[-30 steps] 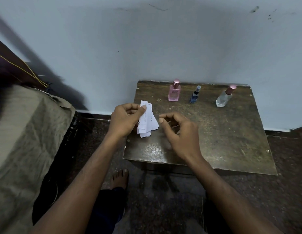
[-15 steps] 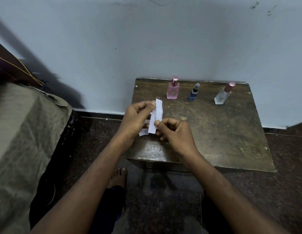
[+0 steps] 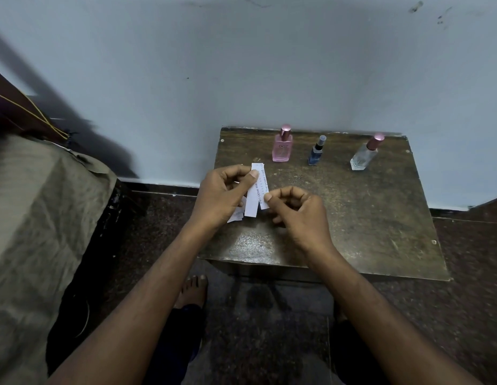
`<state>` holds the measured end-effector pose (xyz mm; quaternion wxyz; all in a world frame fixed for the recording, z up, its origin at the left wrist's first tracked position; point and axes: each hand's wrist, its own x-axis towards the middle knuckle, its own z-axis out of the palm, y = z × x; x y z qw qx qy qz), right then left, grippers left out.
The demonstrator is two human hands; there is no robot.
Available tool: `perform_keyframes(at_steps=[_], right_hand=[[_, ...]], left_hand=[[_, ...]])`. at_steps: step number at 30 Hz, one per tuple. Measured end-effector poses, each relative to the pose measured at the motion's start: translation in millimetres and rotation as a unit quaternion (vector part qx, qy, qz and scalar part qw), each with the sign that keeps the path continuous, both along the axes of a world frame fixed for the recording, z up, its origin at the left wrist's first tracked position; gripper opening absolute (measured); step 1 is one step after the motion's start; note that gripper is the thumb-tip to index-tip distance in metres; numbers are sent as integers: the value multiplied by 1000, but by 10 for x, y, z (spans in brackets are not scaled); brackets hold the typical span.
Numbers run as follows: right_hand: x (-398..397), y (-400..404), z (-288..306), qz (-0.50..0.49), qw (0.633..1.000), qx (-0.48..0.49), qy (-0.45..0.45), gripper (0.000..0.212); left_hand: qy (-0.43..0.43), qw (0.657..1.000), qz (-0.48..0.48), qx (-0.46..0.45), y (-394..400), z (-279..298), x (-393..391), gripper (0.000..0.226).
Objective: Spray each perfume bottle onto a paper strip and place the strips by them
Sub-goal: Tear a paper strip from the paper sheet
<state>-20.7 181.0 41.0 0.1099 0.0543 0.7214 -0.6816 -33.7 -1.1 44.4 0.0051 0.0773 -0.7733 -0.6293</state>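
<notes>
Early stage, nothing sprayed yet by the look of it. Three bottles stand in a row along the far edge of the desk (image 3: 380,218): pink bottle (image 3: 282,148), small blue bottle (image 3: 315,152) just right of it, clear bottle (image 3: 364,155) further right, tilted in this view. All caps on, and no strip lies beside any of them.

Left hand (image 3: 222,194) grips a small bundle of paper strips (image 3: 251,202), thumb pressed on the front one, held above the desk's near-left area, well short of the pink bottle. Right hand (image 3: 297,209) pinches the printed strip (image 3: 264,190) at its lower end with thumb and forefinger, apparently peeling it from the bundle.

Judgement: step in hand is separating one strip. Left to do: spray all three bottles, one strip each, then lay each strip by its bottle. Essentially the whole task remains.
</notes>
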Motion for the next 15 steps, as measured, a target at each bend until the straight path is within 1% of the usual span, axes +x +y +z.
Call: perform_keyframes(at_steps=[3,5,8,11,13,15], right_hand=[[-8,0,8,-7,1000,-11,-1,6],[-12,8,47,-25,998,-62,-4,7],[7,61,103,-12,988,-152,11,19],[7,114,95,22,977,-212,19,36],[-16,144,94,30,971,-237,25,43],[-35,174,110,29,972,-228,40,44]], left_hand=[[6,1000,-1,-19,-9,-30,-6,15],[9,1000,-9,-23,3,-20,-2,16],[27,998,-35,-49,18,5,13,16],[34,993,-67,-93,31,33,40,13],[40,990,-83,-106,38,35,36,12],[45,988,-89,-117,65,60,46,11]])
